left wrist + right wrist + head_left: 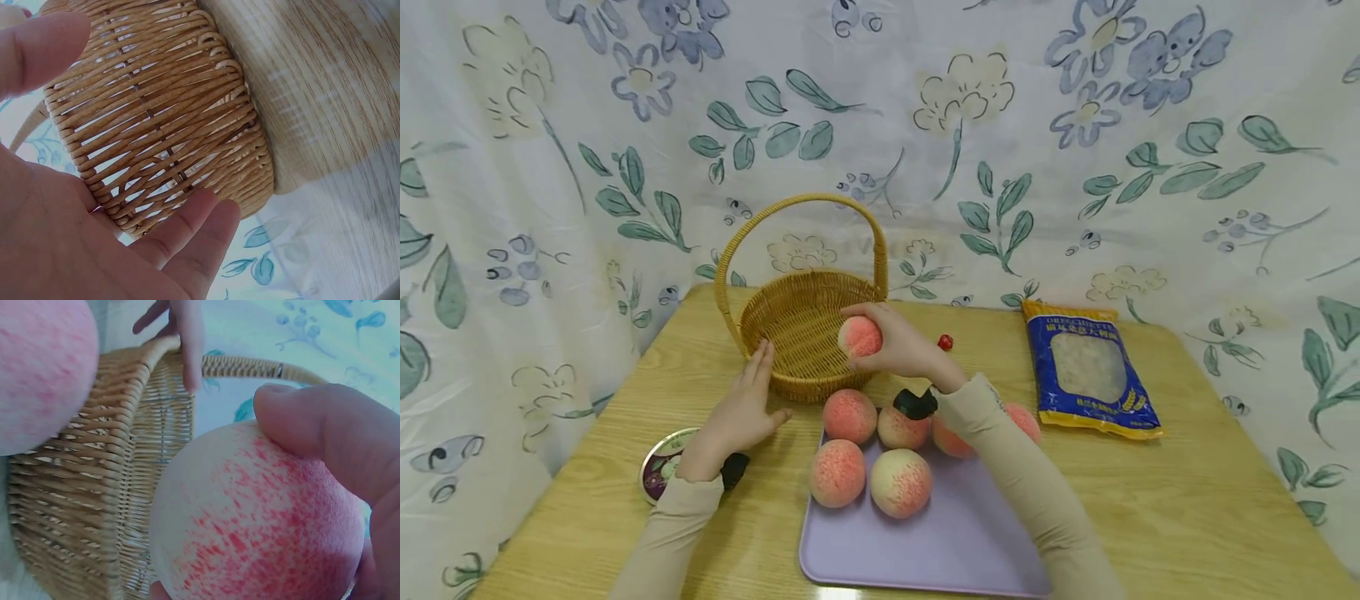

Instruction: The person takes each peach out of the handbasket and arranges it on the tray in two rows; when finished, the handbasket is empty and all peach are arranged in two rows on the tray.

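A pink and cream peach point(860, 337) is gripped in my right hand point(898, 343), held above the right side of the wicker basket point(808, 388). In the right wrist view, thumb and fingers wrap round this peach point(262, 519). My left hand point(741, 421) rests its fairly straight fingers on the basket's left front rim. Seen from the left wrist, its fingertips point(203, 203) touch the woven side point(169, 119). Inside the basket, only the woven floor shows. Several more peaches point(901, 483) sit on a lilac tray point(925, 554) in front of it; the right sleeve partly hides some.
The basket's tall arched handle point(805, 198) stands upright. A blue and yellow pasta bag point(1090, 371) lies at the right. A small red object point(945, 342) is behind the right wrist. One round tin point(658, 467) is partly under the left forearm. A floral curtain point(880, 125) hangs behind.
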{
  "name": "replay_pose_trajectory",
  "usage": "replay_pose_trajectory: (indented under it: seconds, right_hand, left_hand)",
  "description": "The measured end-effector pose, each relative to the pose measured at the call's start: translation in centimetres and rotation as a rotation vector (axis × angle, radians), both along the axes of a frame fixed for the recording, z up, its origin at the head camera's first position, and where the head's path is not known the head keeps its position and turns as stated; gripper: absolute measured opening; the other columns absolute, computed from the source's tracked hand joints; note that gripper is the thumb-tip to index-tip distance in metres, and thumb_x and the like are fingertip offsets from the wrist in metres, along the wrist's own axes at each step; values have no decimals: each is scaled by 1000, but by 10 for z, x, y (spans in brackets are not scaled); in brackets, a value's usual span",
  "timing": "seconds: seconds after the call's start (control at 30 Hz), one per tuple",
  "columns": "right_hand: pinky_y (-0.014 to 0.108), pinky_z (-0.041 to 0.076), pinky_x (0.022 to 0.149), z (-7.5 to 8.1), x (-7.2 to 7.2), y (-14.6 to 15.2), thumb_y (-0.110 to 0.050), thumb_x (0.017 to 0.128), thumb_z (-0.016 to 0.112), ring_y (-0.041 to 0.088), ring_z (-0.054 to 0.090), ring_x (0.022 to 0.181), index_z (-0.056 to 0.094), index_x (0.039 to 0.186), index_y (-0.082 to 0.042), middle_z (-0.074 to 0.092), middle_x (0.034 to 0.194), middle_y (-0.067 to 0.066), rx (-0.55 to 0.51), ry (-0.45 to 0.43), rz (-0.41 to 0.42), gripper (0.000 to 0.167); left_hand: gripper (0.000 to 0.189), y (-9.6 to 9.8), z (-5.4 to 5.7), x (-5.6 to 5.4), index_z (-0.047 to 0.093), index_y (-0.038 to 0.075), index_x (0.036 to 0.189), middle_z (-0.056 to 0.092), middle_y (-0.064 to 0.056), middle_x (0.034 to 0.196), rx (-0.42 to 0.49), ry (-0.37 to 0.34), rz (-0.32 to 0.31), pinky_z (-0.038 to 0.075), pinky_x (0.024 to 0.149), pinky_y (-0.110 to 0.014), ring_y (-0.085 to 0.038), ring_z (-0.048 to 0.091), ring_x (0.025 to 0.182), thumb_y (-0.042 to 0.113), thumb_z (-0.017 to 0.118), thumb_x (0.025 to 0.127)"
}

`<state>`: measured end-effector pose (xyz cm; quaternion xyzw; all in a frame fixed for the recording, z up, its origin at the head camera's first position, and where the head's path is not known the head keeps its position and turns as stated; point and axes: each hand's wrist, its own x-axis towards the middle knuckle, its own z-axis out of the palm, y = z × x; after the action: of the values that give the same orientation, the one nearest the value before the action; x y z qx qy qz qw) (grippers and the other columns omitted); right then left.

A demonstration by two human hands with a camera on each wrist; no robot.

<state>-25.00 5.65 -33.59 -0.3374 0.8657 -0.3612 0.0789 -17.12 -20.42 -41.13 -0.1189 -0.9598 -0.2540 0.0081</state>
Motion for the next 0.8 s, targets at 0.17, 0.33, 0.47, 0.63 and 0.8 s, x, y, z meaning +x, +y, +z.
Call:
replay_pose_trajectory:
  seconds: [0.17,0.33,0.47,0.63,0.8]
  right_hand:
    - [43,48,98,-2,20,21,-15,78,79,25,49,124,46,143,-15,47,141,10,-42,13,20,73]
    - [45,46,101,-6,38,43,-10,79,77,24,47,128,46,142,-16,47,143,10,-73,-29,32,71]
    - [43,45,102,-13,51,60,-5,77,75,23,49,127,47,141,-15,46,143,8,-101,-36,14,70]
    - [43,45,103,-23,68,81,-6,75,77,24,49,128,49,140,-13,48,143,7,-112,-7,-18,71]
    - [42,45,104,-27,77,95,-11,75,81,21,47,131,49,139,-18,46,145,4,-110,9,-26,72]
  left_hand:
    - [100,0,4,0,-3,-3,154,0,-28,160,-7,3,-2,30,109,-65,-54,14,142,20,67,86]
    - [99,-1,4,0,-2,-4,154,0,-28,160,-12,6,3,29,110,-65,-55,14,142,21,66,86]
    - [98,0,3,0,1,-6,153,1,-28,160,-14,15,7,29,109,-66,-56,15,141,20,67,85]
    - [98,2,2,2,3,-7,153,3,-30,159,-16,23,1,28,110,-66,-56,16,141,21,68,84]
    - [99,3,2,1,-2,-4,153,0,-28,160,-9,12,-3,27,110,-66,-55,14,142,20,66,85]
